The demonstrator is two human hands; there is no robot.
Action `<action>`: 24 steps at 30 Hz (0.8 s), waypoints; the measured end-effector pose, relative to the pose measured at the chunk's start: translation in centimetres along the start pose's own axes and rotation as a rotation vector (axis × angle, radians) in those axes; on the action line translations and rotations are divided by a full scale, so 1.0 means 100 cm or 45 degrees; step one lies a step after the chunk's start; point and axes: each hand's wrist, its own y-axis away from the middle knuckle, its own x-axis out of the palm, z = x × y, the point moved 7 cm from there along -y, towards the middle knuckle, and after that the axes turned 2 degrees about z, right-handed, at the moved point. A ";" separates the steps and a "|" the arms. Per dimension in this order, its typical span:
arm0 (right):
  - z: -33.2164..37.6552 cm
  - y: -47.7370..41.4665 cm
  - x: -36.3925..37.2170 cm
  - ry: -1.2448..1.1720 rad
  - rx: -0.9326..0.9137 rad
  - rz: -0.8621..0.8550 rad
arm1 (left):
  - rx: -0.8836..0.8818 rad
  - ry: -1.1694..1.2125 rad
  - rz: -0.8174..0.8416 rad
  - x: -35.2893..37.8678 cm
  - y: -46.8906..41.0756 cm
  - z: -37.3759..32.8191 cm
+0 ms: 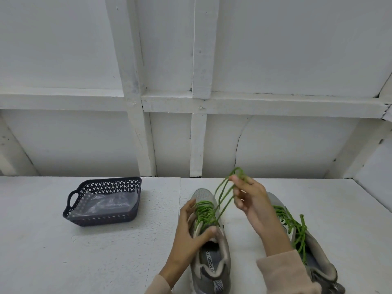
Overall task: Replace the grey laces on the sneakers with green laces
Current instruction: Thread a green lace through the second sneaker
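Note:
Two grey sneakers stand side by side on the white table, toes pointing away from me. The left sneaker (212, 247) is threaded with a green lace (221, 194). Both free ends of that lace rise from its top eyelets to my right hand (249, 196), which pinches them up above the toe. My left hand (191, 230) grips the sneaker's left side, thumb lying across the tongue. The right sneaker (314, 251), partly hidden by my right forearm, carries its own green lace (297, 228), whose ends lie loose over its opening.
A dark perforated plastic basket (104, 183) with a handle stands on the table to the left, with clear plastic wrap lying in it. A white panelled wall rises behind the table's far edge.

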 end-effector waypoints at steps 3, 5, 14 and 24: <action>-0.021 -0.003 -0.039 0.124 0.110 -0.214 | 0.000 -0.027 -0.167 -0.018 -0.001 0.005; -0.041 -0.002 -0.063 0.455 0.247 -0.255 | -0.024 -0.123 -0.231 -0.028 -0.009 0.008; -0.029 -0.017 -0.041 1.703 -0.116 -0.360 | -0.127 -0.682 -0.047 -0.034 -0.052 0.001; -0.068 -0.045 0.015 1.950 -0.143 0.194 | -0.011 -1.187 0.050 -0.025 -0.065 -0.009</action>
